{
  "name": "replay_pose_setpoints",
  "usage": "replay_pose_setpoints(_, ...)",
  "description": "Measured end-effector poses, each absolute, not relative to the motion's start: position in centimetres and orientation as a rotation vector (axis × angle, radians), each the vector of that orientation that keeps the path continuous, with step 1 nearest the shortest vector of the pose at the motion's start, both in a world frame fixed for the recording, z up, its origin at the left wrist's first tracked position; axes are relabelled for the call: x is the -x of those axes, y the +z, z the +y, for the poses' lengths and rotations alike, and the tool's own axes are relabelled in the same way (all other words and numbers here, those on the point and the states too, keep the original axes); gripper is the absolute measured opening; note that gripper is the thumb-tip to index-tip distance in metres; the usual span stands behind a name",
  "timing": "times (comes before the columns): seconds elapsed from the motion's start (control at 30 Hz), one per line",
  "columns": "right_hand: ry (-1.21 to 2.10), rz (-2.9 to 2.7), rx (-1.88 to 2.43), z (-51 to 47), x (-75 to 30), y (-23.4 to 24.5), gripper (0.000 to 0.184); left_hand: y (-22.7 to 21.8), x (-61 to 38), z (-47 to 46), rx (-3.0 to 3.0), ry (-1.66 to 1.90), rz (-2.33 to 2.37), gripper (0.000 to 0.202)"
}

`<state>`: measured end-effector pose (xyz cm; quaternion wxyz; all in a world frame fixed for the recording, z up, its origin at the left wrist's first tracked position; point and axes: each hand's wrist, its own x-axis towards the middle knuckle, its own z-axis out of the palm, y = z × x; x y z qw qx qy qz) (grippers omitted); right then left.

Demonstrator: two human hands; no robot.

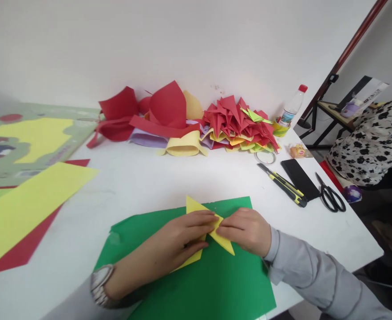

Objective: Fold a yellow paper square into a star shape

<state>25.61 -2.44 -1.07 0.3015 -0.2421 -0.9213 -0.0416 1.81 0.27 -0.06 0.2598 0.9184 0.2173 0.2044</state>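
A folded piece of yellow paper with pointed corners lies on a green sheet in front of me. My left hand, a metal watch on its wrist, holds the yellow paper from the left, its fingertips on the folded layer and its palm hiding part of the paper. From the right, my right hand grips the fold with thumb and fingers pressed together. The fingertips of both hands nearly meet at the paper's middle.
Red pointed paper folds and curled paper shapes line the wall. To the right lie a utility knife, a black strip and scissors, with a bottle behind. Yellow sheets lie left. A person is at right.
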Motion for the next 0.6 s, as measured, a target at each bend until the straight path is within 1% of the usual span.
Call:
replay_pose_setpoints(0.23,0.110,-2.374,0.538,-2.6,-25.8,-0.2,0.021,0.1,-1.7,0.2,-2.499,0.499,0.513,0.030)
replay_pose_setpoints(0.37,0.075,-2.409,0.528,-2.6,-25.9,0.0,0.023,0.5,-1.7,-0.2,-2.514,0.547,0.543,0.032)
replay_pose_setpoints(0.47,0.011,-2.400,0.571,-2.6,-25.9,0.1,0.023,0.4,-1.7,-0.4,-2.556,0.597,0.623,0.027)
replay_pose_setpoints(0.6,0.063,-2.376,0.575,-2.5,-25.8,0.1,0.025,0.0,-1.5,-0.3,-2.582,0.583,0.611,0.016)
